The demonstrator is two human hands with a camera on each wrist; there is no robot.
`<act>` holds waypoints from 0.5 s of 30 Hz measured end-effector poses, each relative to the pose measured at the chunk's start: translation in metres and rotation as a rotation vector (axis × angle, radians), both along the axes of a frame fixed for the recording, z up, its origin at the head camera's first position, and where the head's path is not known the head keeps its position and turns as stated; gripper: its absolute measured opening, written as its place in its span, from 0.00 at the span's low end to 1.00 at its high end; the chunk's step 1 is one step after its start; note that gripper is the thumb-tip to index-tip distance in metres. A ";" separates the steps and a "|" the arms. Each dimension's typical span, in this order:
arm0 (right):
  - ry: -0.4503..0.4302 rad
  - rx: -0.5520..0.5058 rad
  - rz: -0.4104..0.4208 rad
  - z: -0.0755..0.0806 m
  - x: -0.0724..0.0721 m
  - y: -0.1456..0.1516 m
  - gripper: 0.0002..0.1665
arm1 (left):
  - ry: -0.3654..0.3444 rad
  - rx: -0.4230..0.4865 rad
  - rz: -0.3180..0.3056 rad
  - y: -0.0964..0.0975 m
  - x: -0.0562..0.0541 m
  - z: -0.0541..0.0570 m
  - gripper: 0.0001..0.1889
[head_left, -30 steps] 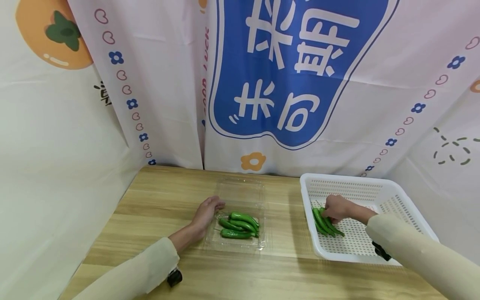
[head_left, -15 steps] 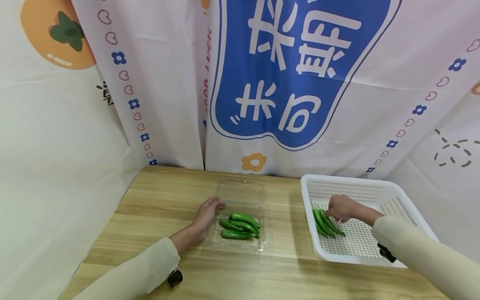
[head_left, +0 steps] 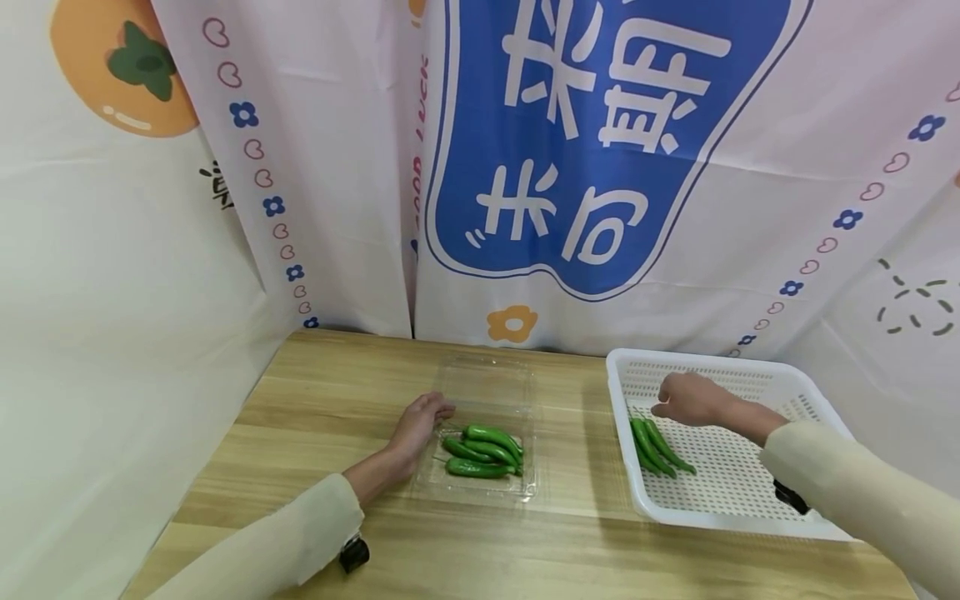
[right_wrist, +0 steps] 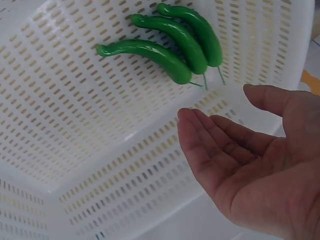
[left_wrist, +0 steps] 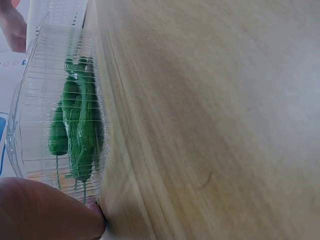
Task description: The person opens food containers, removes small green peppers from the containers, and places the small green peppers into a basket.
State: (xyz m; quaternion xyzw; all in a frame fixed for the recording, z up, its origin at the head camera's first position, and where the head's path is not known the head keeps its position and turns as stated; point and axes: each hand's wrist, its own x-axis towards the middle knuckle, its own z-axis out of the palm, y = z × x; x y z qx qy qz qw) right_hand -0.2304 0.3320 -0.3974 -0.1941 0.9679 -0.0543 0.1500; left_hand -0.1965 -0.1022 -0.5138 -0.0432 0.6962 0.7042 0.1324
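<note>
A hinged clear plastic box lies with its lid back on the table, holding several green chili peppers. At the box's left side, my left hand holds its edge; the left wrist view shows the thumb against the clear wall, other fingers hidden there. Over the white basket, my right hand hovers with nothing in it. Its fingers are loosely bent and the thumb stands apart. Below it, three green chili peppers lie side by side on the basket floor, not touched by the hand.
The wooden table carries both containers, the basket at right and the box near the middle. A printed cloth hangs along the table's back edge, and white cloth walls rise at both sides.
My right hand has lifted up off the peppers in the basket and moved slightly right, its fingers coming away from them. The left hand stays at the box.
</note>
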 end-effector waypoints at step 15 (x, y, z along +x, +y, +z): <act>0.217 0.017 -0.015 0.041 0.007 -0.037 0.12 | 0.006 -0.003 0.002 0.000 -0.001 -0.003 0.30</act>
